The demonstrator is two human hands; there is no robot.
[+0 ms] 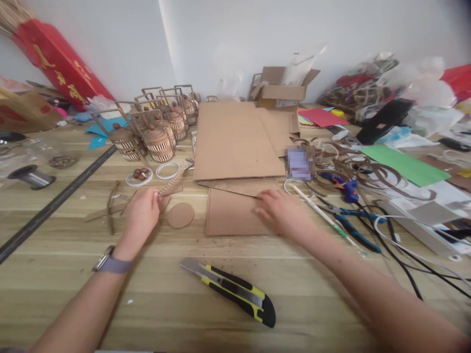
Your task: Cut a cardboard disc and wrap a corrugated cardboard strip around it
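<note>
My left hand (142, 213) is closed, pinching a ragged cardboard scrap (172, 182) with a corrugated edge. Just right of it lies a round cardboard disc (181, 215) on the table. My right hand (281, 211), slightly blurred, has its fingers apart over a stack of cardboard, the fingertips at the edge of a middle cardboard sheet (235, 186). Beneath is a smaller cardboard piece (231, 215), and a large cardboard sheet (231, 142) lies behind. A yellow and black utility knife (235, 291) with its blade out rests in front of both hands.
Several small woven baskets with handles (160, 142) stand back left, near white rings (168, 170). A black metal bar (59, 201) lies at left. To the right are pliers (356, 230), a blue glue gun (340, 186), brown hoops (379, 176), cables and a power strip (423, 230).
</note>
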